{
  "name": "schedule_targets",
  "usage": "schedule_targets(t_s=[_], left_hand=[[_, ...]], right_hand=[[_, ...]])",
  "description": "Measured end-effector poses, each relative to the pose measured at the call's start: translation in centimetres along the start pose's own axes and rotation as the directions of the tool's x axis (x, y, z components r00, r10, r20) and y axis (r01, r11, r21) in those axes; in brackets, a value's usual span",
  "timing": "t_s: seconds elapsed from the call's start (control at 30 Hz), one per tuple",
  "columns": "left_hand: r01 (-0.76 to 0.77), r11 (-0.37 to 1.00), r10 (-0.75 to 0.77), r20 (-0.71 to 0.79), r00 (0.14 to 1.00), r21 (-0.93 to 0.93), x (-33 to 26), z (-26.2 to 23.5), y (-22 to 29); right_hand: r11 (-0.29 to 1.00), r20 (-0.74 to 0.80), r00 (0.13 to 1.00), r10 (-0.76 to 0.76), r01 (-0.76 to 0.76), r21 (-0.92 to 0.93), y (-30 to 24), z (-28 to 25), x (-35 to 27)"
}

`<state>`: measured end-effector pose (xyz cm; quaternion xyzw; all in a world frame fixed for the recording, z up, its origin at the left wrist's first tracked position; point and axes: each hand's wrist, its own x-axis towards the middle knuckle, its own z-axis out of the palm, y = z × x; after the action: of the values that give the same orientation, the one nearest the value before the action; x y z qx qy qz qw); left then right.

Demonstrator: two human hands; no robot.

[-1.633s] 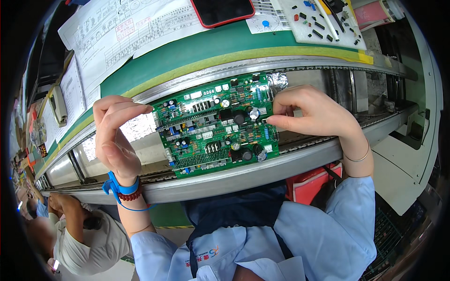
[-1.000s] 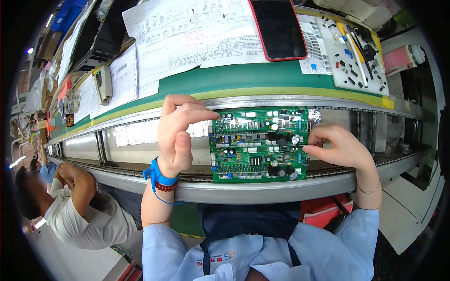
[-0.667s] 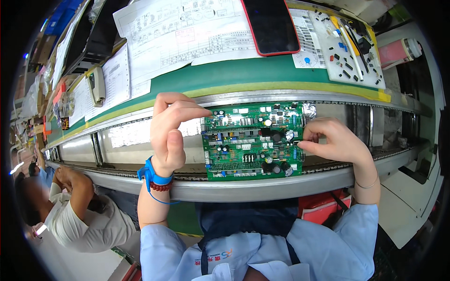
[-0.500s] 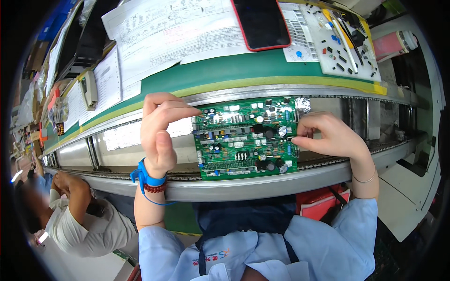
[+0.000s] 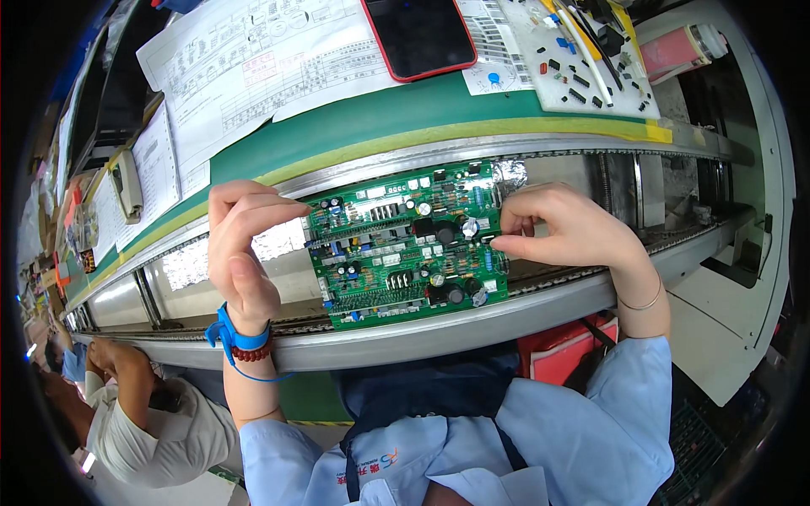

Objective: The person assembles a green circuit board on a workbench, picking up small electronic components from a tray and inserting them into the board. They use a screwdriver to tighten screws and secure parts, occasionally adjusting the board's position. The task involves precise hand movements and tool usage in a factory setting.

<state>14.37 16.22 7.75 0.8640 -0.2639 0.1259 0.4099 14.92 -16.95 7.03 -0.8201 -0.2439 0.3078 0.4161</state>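
A green circuit board (image 5: 396, 268), crowded with capacitors, connectors and other small parts, rests across the metal rails in front of me. At its upper left corner, the fingertips of my left hand (image 5: 245, 244) touch the edge, the thumb held apart. My right hand (image 5: 561, 226) is at the board's right edge with thumb and curled fingers drawn together in a pinch. The thumb tip lies over the board beside the round capacitors (image 5: 470, 226). Whatever is between those fingers is too small or too hidden to name. A blue wrist strap (image 5: 240, 339) circles my left wrist.
Beyond the far rail (image 5: 540, 145), printed sheets (image 5: 278, 76) and a red-edged phone (image 5: 419, 38) lie on a green mat. A white foam pad (image 5: 553, 93) holds loose components and tools at the far right. The near rail (image 5: 422, 333) runs before me. Another person (image 5: 156, 422) sits at left.
The whole scene has shifted left and slightly up in the view. Both hands keep nearly the same places at the board; the right thumb and fingers have altered their pose slightly.
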Motion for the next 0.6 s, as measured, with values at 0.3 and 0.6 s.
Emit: schedule_targets(t_s=[0.3, 0.6], left_hand=[[0.008, 1.0, -0.008, -0.01, 1.0, 0.009, -0.09, -0.13, 0.06], [0.01, 1.0, -0.01, -0.003, 1.0, 0.015, 0.08, -0.12, 0.07]], right_hand=[[1.0, 0.001, 1.0, -0.008, 0.008, -0.001, -0.07, 0.01, 0.06], [0.996, 0.069, 0.994, 0.084, -0.081, -0.044, -0.26, -0.38, 0.02]])
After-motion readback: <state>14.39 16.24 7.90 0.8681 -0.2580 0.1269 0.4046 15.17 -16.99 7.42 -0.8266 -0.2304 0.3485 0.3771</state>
